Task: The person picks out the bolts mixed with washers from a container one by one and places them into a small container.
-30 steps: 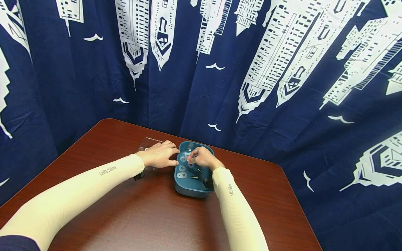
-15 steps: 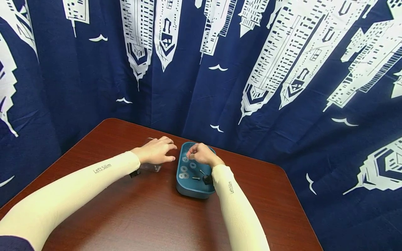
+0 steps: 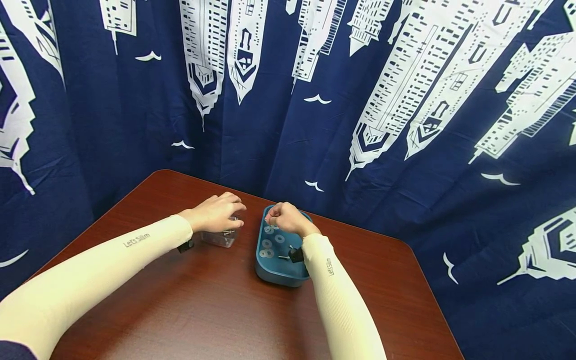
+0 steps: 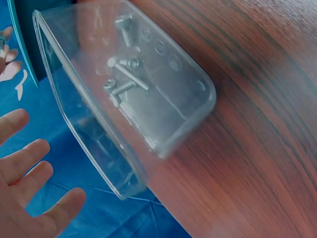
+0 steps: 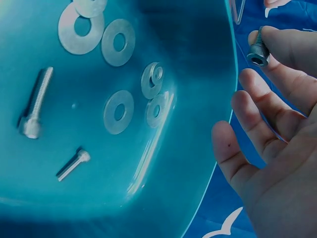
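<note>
My right hand [image 3: 288, 220] is above the far part of the blue tray [image 3: 280, 280]. Between thumb and forefinger it pinches a socket-head bolt [image 5: 258, 53], plain in the right wrist view; the other fingers are loosely spread. Inside the tray lie several flat washers [image 5: 118, 42], a long bolt [image 5: 37, 104] and a shorter bolt [image 5: 74, 164]. My left hand [image 3: 216, 212] hovers over the clear plastic box [image 4: 185, 106], fingers relaxed and apart, holding nothing. Several bolts [image 4: 128, 75] show inside that box, which the hand partly hides in the head view.
The reddish-brown wooden table [image 3: 216, 305] carries both containers near its back edge, the clear box left of the tray. Behind it hangs a dark blue curtain [image 3: 252, 150] printed with white buildings.
My left hand has drawn left from the tray's rim to over the clear box. The right hand has risen from among the washers, shifting toward the tray's far left with the bolt.
</note>
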The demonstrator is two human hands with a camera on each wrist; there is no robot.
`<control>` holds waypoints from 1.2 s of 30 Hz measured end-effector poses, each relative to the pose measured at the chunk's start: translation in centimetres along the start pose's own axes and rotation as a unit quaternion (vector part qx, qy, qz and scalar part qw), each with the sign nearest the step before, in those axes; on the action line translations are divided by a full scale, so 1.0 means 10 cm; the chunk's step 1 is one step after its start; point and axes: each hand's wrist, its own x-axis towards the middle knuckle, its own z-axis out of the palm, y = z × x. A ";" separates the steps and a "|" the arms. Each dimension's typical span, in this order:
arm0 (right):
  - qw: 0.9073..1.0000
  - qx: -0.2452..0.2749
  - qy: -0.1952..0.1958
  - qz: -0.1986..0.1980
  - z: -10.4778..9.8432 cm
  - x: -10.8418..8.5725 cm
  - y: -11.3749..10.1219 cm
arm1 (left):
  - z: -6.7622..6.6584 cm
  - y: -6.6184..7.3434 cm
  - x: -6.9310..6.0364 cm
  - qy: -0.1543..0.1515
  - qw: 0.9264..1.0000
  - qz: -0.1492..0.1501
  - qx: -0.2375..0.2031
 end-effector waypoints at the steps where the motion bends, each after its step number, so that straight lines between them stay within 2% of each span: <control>1: 1.000 0.000 0.000 -0.002 0.00 0.01 -0.01 | -0.01 -0.01 -0.01 0.001 1.000 -0.001 -0.002; 13: 1.000 -0.013 0.007 -0.003 0.02 0.10 -0.13 | -0.07 -0.15 -0.12 0.013 1.000 -0.022 -0.005; 21: 1.000 -0.006 0.006 -0.004 0.04 0.13 -0.23 | -0.07 -0.27 -0.18 0.035 0.999 -0.012 0.016; 29: 1.000 -0.011 0.002 -0.015 0.08 0.18 -0.27 | -0.10 -0.33 -0.24 0.045 0.999 -0.010 0.021; 36: 1.000 -0.015 -0.001 -0.021 0.13 0.25 -0.33 | -0.12 -0.39 -0.30 0.043 0.999 -0.024 0.022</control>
